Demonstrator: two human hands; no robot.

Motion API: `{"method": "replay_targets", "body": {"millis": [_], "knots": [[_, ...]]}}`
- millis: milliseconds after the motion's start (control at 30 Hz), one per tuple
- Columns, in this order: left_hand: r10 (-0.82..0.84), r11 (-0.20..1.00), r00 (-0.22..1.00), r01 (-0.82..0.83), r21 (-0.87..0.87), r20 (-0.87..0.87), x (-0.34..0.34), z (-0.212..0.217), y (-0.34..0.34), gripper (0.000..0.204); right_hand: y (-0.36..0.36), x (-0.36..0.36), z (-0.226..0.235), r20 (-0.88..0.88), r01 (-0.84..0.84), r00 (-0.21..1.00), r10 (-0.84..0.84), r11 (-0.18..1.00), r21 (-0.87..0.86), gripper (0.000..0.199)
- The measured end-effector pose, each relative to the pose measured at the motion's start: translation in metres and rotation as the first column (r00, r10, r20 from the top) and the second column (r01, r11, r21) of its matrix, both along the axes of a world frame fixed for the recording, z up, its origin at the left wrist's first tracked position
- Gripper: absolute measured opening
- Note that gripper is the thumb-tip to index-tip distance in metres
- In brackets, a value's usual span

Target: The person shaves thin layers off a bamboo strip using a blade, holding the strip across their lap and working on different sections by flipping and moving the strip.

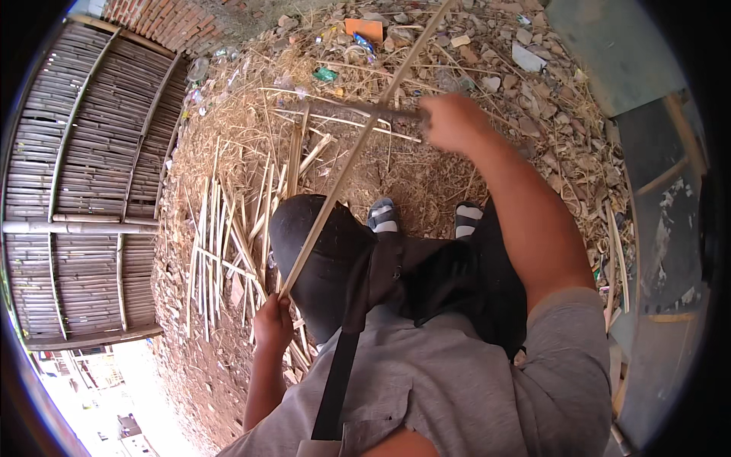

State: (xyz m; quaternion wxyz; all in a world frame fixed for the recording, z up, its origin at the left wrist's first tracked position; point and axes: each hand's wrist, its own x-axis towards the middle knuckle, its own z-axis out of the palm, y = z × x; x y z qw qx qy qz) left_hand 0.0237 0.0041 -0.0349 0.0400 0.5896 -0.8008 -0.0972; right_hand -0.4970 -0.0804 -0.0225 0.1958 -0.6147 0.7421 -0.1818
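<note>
My left hand [272,324] is closed round the lower end of a long, pale bamboo strip [335,190]. The strip slants up past my left knee to the top edge of the view. In my right hand [455,122], held out ahead of my feet, is the handle of a long, dark knife [396,113]. Its blade points left and crosses the strip above the middle; motion blurs it, so I cannot tell exactly how the edge meets the bamboo. Split bamboo strips [217,251] lie in a loose pile left of my legs.
A bamboo-slat wall [91,137] stands on the left, a brick wall [164,27] at the far left. Straw, stones and litter cover the ground. An orange block [364,30] lies far ahead. Dark, worn panels [661,198] line the right side.
</note>
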Motion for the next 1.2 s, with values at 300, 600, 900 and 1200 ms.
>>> {"method": "replay_targets", "body": {"millis": [300, 600, 900, 1200], "knots": [[-0.018, 0.998, 0.999, 0.02, 0.053, -0.051, -0.011, 0.013, 0.002, 0.019, 0.019, 0.024, 0.024, -0.07, -0.067, 0.996, 0.058, 0.989, -0.132, 0.011], [-0.034, 0.999, 0.999, 0.035, 0.032, -0.005, -0.006, 0.012, -0.006, 0.024, -0.001, -0.026, 0.005, 0.107, 0.144, 0.985, -0.137, 0.988, -0.058, 0.015], [-0.049, 0.991, 0.996, 0.057, 0.119, -0.073, 0.001, 0.016, -0.008, 0.024, 0.02, 0.016, 0.032, -0.14, -0.189, 0.973, 0.181, 0.981, -0.039, 0.016], [-0.03, 0.989, 0.995, 0.044, 0.144, -0.097, -0.005, 0.023, -0.011, 0.024, 0.009, -0.004, 0.021, 0.013, 0.017, 1.0, -0.016, 0.999, -0.037, 0.019]]}}
